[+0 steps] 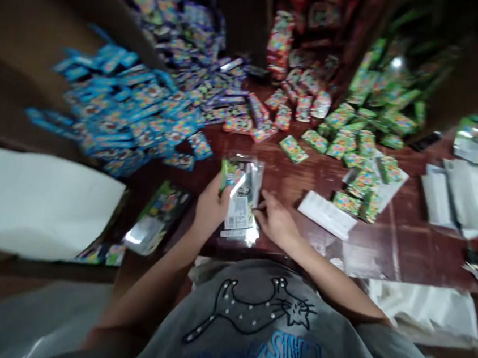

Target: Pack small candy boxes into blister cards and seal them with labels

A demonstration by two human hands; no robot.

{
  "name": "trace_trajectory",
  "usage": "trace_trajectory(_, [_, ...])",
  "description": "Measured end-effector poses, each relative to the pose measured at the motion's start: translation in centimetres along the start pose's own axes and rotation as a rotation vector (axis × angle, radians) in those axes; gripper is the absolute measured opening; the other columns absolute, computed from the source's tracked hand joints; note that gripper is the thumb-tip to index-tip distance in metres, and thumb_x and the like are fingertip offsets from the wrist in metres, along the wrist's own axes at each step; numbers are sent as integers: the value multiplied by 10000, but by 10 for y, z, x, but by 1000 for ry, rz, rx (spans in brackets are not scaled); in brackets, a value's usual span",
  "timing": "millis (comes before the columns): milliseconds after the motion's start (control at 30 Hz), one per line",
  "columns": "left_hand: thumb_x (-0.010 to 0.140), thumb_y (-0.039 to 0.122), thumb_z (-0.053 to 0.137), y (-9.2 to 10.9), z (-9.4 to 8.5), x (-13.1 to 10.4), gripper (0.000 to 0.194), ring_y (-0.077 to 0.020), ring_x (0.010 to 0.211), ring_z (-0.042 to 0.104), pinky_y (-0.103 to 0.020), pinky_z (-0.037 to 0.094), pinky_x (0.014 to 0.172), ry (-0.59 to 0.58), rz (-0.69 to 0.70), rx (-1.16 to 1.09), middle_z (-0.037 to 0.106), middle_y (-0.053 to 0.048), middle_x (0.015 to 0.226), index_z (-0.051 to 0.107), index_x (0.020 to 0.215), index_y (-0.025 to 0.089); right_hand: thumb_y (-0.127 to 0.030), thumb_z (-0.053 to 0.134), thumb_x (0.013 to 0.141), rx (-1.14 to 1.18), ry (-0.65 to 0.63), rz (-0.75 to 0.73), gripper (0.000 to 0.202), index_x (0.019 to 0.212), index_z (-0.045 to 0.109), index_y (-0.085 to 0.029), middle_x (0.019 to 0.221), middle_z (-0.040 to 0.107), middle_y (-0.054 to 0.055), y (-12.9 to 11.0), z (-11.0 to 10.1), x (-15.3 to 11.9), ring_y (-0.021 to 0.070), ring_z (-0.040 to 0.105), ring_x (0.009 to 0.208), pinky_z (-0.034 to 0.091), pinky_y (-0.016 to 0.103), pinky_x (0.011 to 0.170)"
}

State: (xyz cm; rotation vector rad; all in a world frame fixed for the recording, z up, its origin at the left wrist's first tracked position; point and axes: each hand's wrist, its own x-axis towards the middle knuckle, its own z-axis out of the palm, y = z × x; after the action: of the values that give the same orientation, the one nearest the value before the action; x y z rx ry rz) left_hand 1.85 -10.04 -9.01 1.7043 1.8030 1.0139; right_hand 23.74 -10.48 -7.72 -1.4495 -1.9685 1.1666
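Observation:
A clear plastic packet [240, 196] with a green printed card and a white label inside lies flat between my hands, near the table's front edge. My left hand [213, 205] grips its left side, thumb on top and fingers beneath. At the packet's right edge, my right hand [276, 220] has its fingers curled and pressed together against the plastic; what they pinch is too small to make out. A stack of similar finished-looking packets [158, 216] rests to the left of my left hand. Right of my right hand lies a folded white paper slip [327, 214].
Behind are heaps of small sachets: blue [135, 111], purple [189, 43], red [306, 89] and green [355, 128]. White papers and plastic bags [472, 192] lie at the right. A large white sheet [40, 203] is at the left.

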Motion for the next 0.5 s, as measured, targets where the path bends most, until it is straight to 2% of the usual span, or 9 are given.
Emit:
trace_trajectory(67, [1041, 393, 583, -2, -12, -11, 400, -291, 1508, 581, -422, 438, 1296, 79, 31, 94, 650, -143, 1556, 705, 1371, 205, -288, 641, 997, -76, 78, -98, 565, 1549, 573, -184, 1434, 669, 231, -6, -3, 7, 399, 624, 1356, 483, 676, 1207])
trace_trajectory(100, [1043, 394, 580, 0, -16, -14, 354, -289, 1477, 598, -404, 444, 1283, 95, 47, 107, 670, -142, 1518, 738, 1295, 201, -324, 618, 1020, -125, 132, -175, 551, 1556, 579, -200, 1468, 642, 227, -10, -6, 12, 406, 596, 1381, 455, 698, 1224])
trace_trajectory(167, [1062, 410, 558, 6, -23, -16, 293, -261, 1202, 718, -373, 538, 1132, 69, 15, 79, 769, -115, 1232, 758, 1103, 199, -380, 581, 1054, -218, 193, -353, 524, 1555, 594, -228, 1470, 639, 202, -22, -11, 25, 397, 593, 1375, 466, 680, 1220])
trace_trajectory(233, [1080, 421, 528, 8, -27, -16, 311, -208, 879, 695, -324, 568, 906, -16, -58, 7, 736, -49, 918, 718, 961, 205, -386, 571, 1063, -280, 158, -472, 532, 1569, 582, -222, 1498, 631, 192, -34, -13, 41, 385, 585, 1398, 470, 644, 1227])
trace_trajectory(300, [1083, 415, 519, 6, -29, -17, 308, -181, 777, 630, -295, 525, 797, -87, -91, -65, 674, -13, 821, 684, 924, 209, -369, 605, 1043, -317, 105, -498, 577, 1581, 558, -168, 1538, 606, 212, -42, -10, 56, 390, 566, 1425, 455, 624, 1241])
trace_trajectory(367, [1079, 399, 524, 1, -29, -18, 280, -177, 793, 616, -286, 498, 783, -113, -73, -111, 658, -7, 834, 675, 934, 212, -369, 658, 1013, -337, 83, -482, 599, 1554, 567, -131, 1510, 622, 224, -48, -6, 67, 391, 580, 1395, 471, 597, 1221])
trace_trajectory(433, [1082, 393, 524, -3, -28, -20, 272, -185, 822, 627, -296, 502, 804, -125, -61, -129, 663, -16, 861, 679, 951, 211, -385, 705, 987, -364, 78, -457, 509, 1433, 645, -149, 1376, 697, 199, -52, -6, 73, 376, 639, 1284, 525, 558, 1135])
trace_trajectory(500, [1096, 384, 499, -5, -26, -22, 284, -201, 858, 658, -319, 532, 845, -139, -78, -134, 697, -39, 908, 694, 995, 204, -388, 708, 986, -447, 49, -418, 333, 1249, 710, -184, 1192, 762, 157, -57, -12, 77, 351, 700, 1129, 546, 525, 1043])
